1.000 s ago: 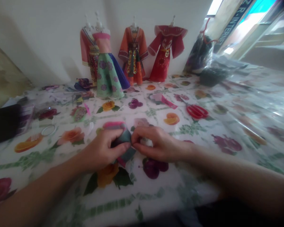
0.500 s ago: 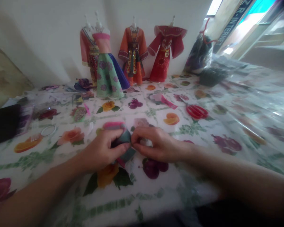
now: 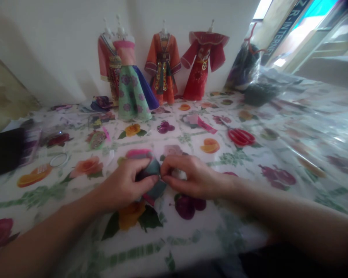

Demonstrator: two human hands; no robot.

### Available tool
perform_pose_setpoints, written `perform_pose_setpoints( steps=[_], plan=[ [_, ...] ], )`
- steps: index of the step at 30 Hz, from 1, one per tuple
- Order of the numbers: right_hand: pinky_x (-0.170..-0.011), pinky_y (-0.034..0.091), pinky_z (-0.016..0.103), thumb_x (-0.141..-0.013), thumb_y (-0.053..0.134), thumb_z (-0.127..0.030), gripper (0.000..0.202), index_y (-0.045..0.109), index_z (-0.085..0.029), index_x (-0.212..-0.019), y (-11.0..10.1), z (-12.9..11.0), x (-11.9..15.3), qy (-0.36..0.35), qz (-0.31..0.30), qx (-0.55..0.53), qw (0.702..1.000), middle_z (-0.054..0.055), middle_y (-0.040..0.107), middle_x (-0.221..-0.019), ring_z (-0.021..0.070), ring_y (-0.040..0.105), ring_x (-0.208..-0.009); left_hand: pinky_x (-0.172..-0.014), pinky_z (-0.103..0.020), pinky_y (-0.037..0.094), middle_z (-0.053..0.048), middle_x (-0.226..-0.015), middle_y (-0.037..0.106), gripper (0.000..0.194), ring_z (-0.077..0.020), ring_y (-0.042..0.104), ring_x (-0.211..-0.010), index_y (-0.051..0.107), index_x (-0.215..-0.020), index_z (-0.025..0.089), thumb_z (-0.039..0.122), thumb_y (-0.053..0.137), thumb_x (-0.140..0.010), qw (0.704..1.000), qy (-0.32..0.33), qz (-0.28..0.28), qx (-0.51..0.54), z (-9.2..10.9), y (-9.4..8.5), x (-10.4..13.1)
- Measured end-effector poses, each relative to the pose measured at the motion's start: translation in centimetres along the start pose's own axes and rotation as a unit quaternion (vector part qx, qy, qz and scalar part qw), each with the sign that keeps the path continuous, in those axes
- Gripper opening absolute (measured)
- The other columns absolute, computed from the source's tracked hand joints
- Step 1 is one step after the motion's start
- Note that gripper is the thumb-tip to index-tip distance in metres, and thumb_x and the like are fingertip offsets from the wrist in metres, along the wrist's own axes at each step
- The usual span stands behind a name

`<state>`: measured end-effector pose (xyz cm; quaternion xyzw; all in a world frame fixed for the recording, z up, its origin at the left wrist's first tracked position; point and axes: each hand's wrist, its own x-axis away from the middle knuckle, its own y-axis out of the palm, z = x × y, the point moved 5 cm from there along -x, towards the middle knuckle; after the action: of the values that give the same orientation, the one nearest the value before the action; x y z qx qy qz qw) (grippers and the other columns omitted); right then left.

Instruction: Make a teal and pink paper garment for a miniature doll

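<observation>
My left hand is closed round a small piece of grey-blue cloth with pink edging, its thumb and forefinger pinching the right side. Part of the cloth is hidden under that hand. Right beside it, my right hand is closed in a pinch at the edge of the cloth. Whatever lies between its fingertips is too small and blurred to name. Both hands are just above the fruit-and-flower tablecloth.
Doll-sized dresses stand on forms along the wall, among them a green-skirted one, an orange robe and a red gown. Red-handled scissors and a pink strip lie ahead right. A dark flat object sits at the left.
</observation>
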<state>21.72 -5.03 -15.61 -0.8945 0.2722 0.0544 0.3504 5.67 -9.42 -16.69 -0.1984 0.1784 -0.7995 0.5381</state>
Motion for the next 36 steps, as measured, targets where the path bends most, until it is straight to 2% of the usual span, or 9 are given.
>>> perform_pose_setpoints(
  steps=[21, 36],
  plan=[
    [-0.069, 0.046, 0.024, -0.090, 0.060, -0.016, 0.003, 0.062, -0.017, -0.088, 0.09, 0.06, 0.04, 0.010, -0.008, 0.014, 1.000, 0.000, 0.063, -0.082, 0.0124, 0.055, -0.073, -0.060, -0.028, 0.044, -0.001, -0.080, 0.060, 0.023, -0.0166, 0.056, -0.072, 0.062, -0.085, 0.018, 0.038, 0.056, -0.094, 1.000, -0.001, -0.007, 0.018, 0.10, 0.12, -0.21],
    [-0.068, 0.046, 0.024, -0.090, 0.060, -0.016, 0.004, 0.062, -0.016, -0.088, 0.06, -0.01, 0.01, 0.009, -0.010, 0.017, 1.000, 0.000, 0.063, -0.081, 0.0121, 0.056, -0.073, -0.061, -0.028, 0.042, 0.000, -0.076, 0.057, 0.023, -0.0158, 0.053, -0.070, 0.061, -0.082, 0.017, 0.036, 0.056, -0.094, 1.000, 0.005, -0.002, 0.024, 0.36, 0.12, -0.16]
  ],
)
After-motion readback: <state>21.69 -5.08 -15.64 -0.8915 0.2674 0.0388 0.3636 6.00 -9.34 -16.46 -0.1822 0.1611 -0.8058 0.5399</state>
